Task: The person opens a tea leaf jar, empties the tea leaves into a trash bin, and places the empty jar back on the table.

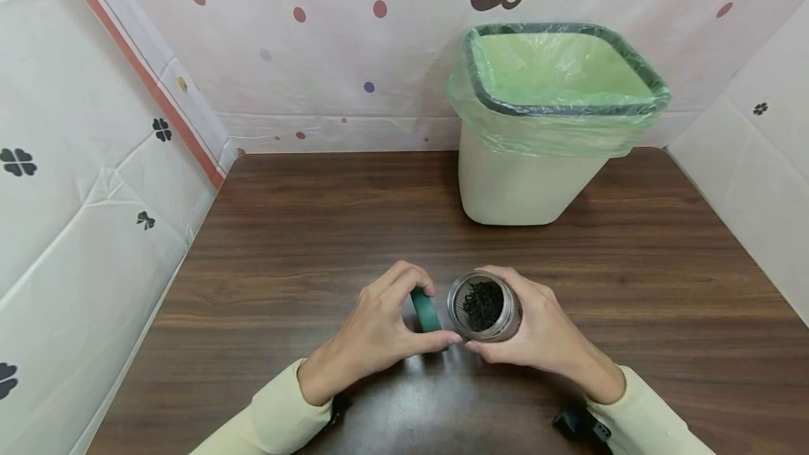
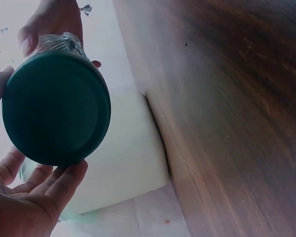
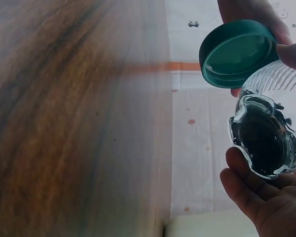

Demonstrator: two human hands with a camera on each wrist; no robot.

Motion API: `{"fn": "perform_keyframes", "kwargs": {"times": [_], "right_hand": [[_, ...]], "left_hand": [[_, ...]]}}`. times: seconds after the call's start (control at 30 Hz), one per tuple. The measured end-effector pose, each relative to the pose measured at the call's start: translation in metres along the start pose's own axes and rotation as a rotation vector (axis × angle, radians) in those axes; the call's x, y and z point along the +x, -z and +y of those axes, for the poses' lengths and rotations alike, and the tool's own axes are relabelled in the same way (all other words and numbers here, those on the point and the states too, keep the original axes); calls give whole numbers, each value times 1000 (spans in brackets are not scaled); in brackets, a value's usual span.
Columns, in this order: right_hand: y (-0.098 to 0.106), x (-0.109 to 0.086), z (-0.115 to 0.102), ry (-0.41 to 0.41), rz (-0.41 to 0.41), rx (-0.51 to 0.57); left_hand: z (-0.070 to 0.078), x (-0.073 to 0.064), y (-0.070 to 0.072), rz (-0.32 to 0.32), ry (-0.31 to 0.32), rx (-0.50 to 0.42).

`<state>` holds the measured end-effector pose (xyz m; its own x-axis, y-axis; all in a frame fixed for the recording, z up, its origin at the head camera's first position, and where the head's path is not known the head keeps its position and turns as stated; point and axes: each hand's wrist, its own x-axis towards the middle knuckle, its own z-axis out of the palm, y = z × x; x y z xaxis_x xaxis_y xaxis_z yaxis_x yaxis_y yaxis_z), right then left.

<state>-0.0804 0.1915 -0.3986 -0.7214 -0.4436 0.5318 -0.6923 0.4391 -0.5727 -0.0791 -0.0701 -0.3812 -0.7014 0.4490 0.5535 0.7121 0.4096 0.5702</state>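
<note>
My left hand [image 1: 385, 318] grips a round green lid [image 1: 426, 310] by its edge, thumb on one side and fingers on the other. The lid is tilted on its side, its outer face filling much of the left wrist view and its hollow inside showing in the right wrist view. Just to the right, my right hand [image 1: 537, 325] holds a clear ribbed glass jar [image 3: 274, 81] with its mouth uncovered. Dark, dry, leaf-like shreds [image 1: 484, 305] lie inside it. Lid and jar are held side by side above the table, the thumbs nearly meeting.
A cream bin [image 1: 512, 188] with a green plastic liner [image 1: 556, 125] stands at the back right of the brown wooden table [image 1: 303, 230]. Patterned white sheets [image 1: 329, 48] rise behind and at both sides. Dark straps sit at both wrists.
</note>
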Motion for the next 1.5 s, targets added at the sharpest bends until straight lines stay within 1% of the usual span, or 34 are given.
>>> {"fn": "perform_keyframes", "kwargs": {"times": [0.2,0.37,0.47,0.7,1.0,1.23,1.5], "right_hand": [[2,1,-1,-5,-8,-5],[4,0,-2,-40,-23,-6],[4,0,-3,-64,-34,-13],[6,-1,-3,-83,-34,-27],[8,-1,-3,-110,-34,-31],[10,-1,-3,-97,-22,-34],[11,-2,-4,-105,-8,-49]], "left_hand": [[-1,-2,0,-15,11,6],[-2,-3,0,-37,21,1],[-2,-3,0,-49,33,0],[-3,-4,0,-80,73,2],[-4,-5,0,-96,103,17],[-5,-7,-1,-118,120,29],[-7,-10,-1,-137,138,26]]}}
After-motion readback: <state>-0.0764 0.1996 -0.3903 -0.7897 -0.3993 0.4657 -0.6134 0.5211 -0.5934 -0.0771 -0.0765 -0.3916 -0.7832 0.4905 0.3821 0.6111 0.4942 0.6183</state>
